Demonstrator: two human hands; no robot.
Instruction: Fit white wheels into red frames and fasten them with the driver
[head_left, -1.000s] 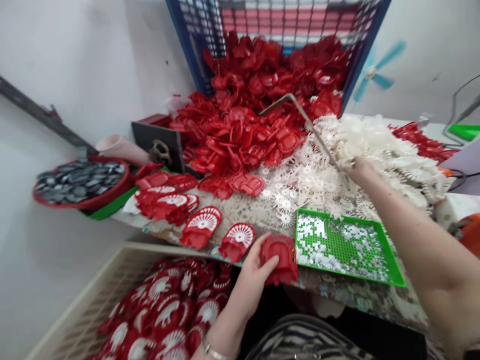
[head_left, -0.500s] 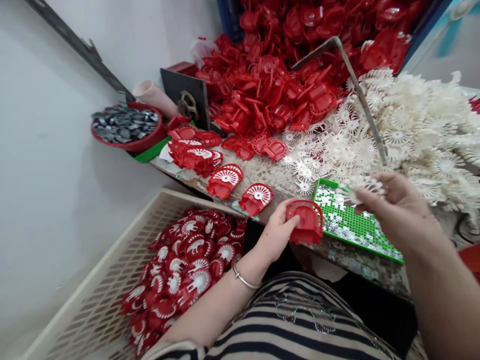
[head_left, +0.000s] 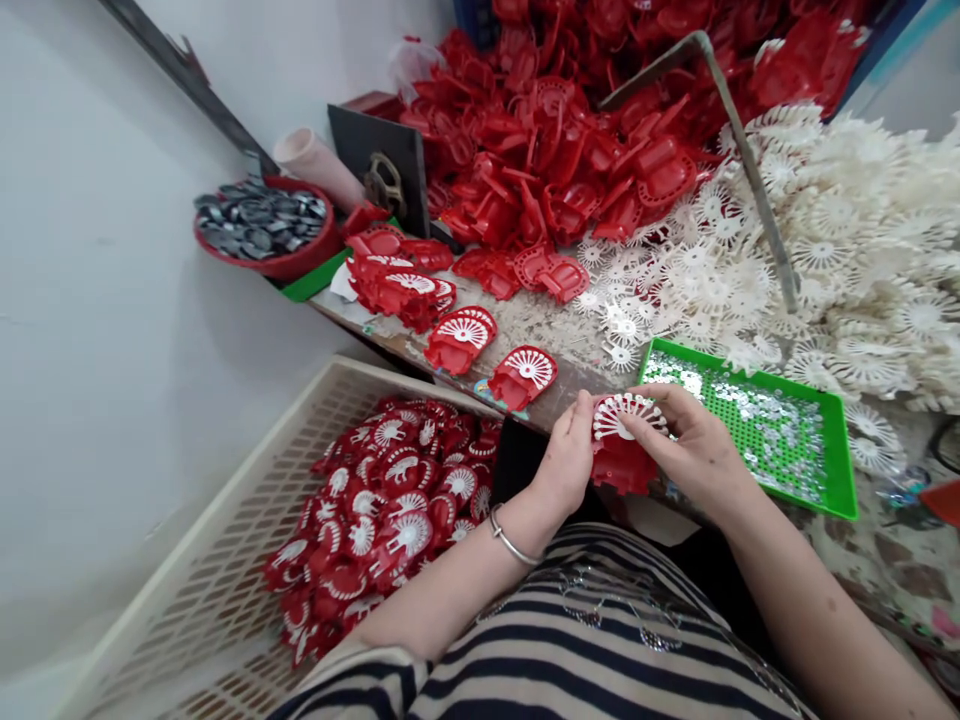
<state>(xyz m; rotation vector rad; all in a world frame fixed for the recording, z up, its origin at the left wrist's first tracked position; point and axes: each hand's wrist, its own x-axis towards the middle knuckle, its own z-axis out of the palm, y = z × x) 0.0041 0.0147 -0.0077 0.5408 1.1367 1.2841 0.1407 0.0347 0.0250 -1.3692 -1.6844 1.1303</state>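
Clearly, a red piece [head_left: 622, 467] under a white, knob-tipped fan [head_left: 618, 412].

From here I see a tray [head_left: 841, 455] just right of my right hand [head_left: 694, 448], spoked pieces [head_left: 720, 272] behind it, a crate [head_left: 225, 570] left of and below my left hand [head_left: 564, 462].
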